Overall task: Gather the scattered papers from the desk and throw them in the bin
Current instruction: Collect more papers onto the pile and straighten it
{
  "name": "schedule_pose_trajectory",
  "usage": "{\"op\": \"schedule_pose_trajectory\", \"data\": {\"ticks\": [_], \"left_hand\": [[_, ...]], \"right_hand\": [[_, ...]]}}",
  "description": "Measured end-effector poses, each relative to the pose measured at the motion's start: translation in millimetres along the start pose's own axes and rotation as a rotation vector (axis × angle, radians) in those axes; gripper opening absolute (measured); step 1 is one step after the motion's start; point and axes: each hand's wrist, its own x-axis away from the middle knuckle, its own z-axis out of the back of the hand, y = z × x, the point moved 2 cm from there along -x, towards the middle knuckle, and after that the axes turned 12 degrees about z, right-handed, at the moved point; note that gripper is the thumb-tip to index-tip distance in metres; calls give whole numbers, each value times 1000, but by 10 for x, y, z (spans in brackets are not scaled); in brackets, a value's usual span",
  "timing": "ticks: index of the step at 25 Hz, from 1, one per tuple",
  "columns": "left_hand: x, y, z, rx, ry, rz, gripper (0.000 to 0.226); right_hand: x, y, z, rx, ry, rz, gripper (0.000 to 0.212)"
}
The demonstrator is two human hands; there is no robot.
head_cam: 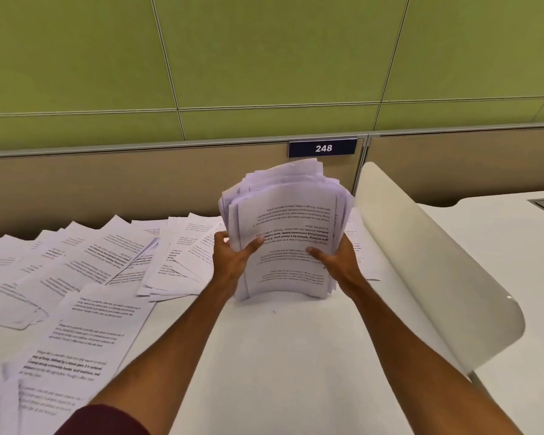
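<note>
Maroon sleeve (104,422), lower left edge: covers the left upper arm; both forearms are bare and reach forward over the desk.

White desk (280,372): bare surface between the two arms.

Scattered papers (76,277): printed sheets lying flat and overlapping across the left half of the desk, from the near left corner back to the partition; a few more show behind the hands.

Left hand (230,259): curled round the left edge of the stack, thumb across the front sheet.

Right hand (336,259): curled round the right edge of the stack, thumb on the front sheet.

Stack of papers (286,221): held upright between both hands, bottom edge resting on the desk, sheets bowed, top edges uneven, print upside down.

Curved white divider (437,262): just right of the stack, between this desk and a neighbouring desk (500,246).

Beige partition (107,183): runs along the back of the desk.

Number plate (323,148): dark, reads 248, fixed at the partition's top edge.

Green wall (264,58): panelled, behind the partition.
</note>
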Motion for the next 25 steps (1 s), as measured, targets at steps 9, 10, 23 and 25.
{"op": "schedule_pose_trajectory", "data": {"ticks": [9,10,23,25], "left_hand": [[-186,-258,107,-339,-97,-76,61],[-201,-374,125,-300,-147,0,59],[-822,-896,1023,15,-185,420,62],[-925,-827,972,-13,-222,414,58]], "right_hand": [[16,252,-20,-86,-143,-92,58],[39,329,-71,-85,-205,-133,63],[-254,1146,441,937,-10,-584,70],[-286,1239,362,954,-59,-649,69]]}}
